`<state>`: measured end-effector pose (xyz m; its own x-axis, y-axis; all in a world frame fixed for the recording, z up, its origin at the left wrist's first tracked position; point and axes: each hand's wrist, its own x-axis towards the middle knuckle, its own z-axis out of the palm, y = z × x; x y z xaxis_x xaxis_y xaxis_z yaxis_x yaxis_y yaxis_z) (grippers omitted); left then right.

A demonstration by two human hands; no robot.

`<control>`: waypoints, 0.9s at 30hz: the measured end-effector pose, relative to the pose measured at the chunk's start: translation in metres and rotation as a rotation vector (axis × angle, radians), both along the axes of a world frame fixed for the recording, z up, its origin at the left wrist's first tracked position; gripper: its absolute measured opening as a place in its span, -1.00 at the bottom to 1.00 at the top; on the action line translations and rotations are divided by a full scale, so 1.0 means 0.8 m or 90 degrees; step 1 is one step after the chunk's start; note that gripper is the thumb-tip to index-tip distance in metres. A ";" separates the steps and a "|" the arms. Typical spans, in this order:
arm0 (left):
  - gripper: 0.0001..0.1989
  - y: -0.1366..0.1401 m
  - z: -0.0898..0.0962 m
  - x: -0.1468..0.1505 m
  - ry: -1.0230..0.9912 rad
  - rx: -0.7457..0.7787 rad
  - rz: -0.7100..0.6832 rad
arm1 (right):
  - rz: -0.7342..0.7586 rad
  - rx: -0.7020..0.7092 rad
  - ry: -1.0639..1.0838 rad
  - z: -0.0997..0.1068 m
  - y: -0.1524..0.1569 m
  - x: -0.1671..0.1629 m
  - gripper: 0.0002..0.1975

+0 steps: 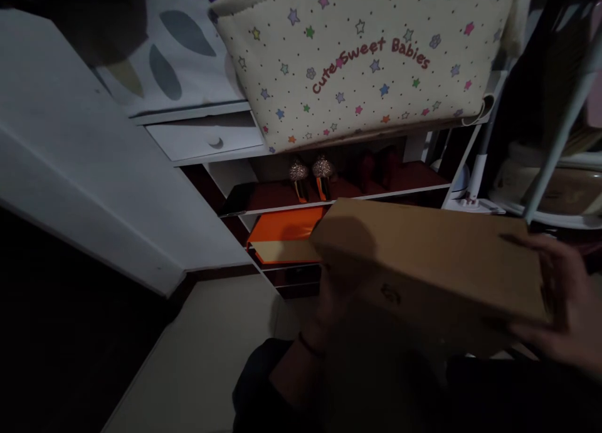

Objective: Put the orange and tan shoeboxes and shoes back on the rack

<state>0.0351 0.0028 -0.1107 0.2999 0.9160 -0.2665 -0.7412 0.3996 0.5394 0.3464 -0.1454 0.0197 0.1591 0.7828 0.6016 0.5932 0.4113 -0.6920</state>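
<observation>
Fingers (540,241) of the right hand (571,295): spreading wide and gripping the right end of a brown cardboard box (437,251), reaching over its top edge while pressing the thumb (531,334) lower on the front side. With the left hand (332,298), holding the left end low down, individual fingers sinking too far into shadow to tell their curl. Wearing a dark band (310,346) at that wrist. Tilting the box in front of a white shelf unit (192,114). Bearing, on its front side, a small dark mark (390,293), blurring too much to read.

Just beyond the left end, seeing an orange box (286,223) lying partly hidden. Higher, on a dark red shelf (348,185), finding glittery shoes (323,168) standing near dim red shapes (367,169). Above, facing a cream cloth (362,106) hanging over the unit, showing coloured stars and reading "Cute Sweet Babies" in reddish letters. Leftward, meeting a leaf-printed cloth (192,69) above a white drawer (202,138). Far right, passing a slanting pale pole (559,135).
</observation>
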 end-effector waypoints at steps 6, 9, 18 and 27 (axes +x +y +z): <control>-0.58 -0.001 -0.026 0.004 0.132 -0.002 0.031 | -0.055 -0.285 0.581 -0.046 0.061 0.037 -0.17; -0.57 -0.001 -0.032 0.003 0.187 0.034 0.079 | -0.038 -0.321 0.708 -0.076 0.080 0.048 -0.46; -0.44 0.001 -0.027 0.019 0.336 0.071 0.176 | -0.029 -0.364 0.800 -0.092 0.088 0.059 -0.77; -0.56 0.000 -0.005 0.007 0.400 0.058 0.238 | -0.002 -0.443 0.827 -0.123 0.090 0.070 -0.64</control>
<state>0.0409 0.0030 -0.1150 -0.2212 0.9539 -0.2029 -0.3588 0.1139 0.9264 0.4024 -0.0734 -0.0788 0.2835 0.8466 -0.4504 -0.5839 -0.2201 -0.7814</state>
